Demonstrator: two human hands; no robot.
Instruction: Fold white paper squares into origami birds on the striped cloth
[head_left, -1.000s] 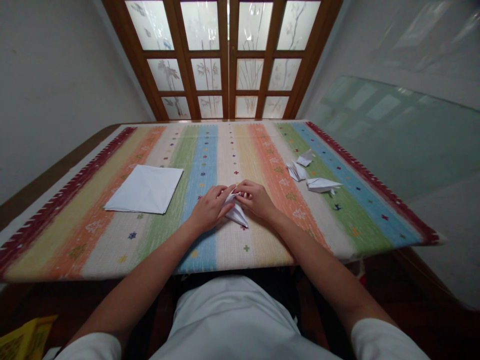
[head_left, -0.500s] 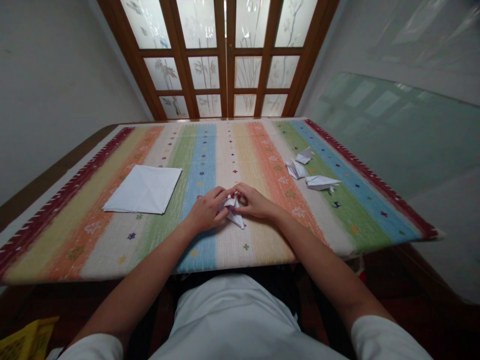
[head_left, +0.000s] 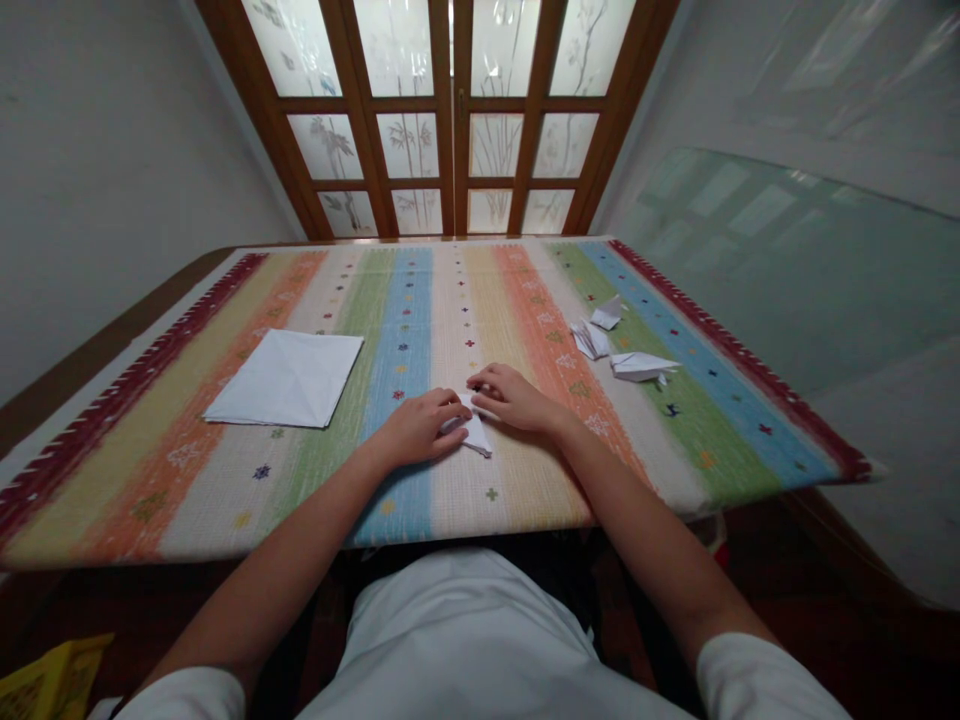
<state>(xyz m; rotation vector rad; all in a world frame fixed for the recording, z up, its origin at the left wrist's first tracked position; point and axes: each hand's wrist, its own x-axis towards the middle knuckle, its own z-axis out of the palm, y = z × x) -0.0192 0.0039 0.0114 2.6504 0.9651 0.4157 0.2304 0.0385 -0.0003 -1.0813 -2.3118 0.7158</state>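
Hands: left hand [head_left: 418, 428] and right hand [head_left: 514, 398] are easing apart, loosening their pinch but resting on the paper | Thing: folded white paper [head_left: 477, 438] is lying between them on the striped tabletop [head_left: 157, 490], near its middle

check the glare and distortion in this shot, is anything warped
In the head view, the glass panel on the right carries pale window reflections, the frosted door panes look brightest, and wide-angle distortion splays the striped tablecloth toward the lower corners.
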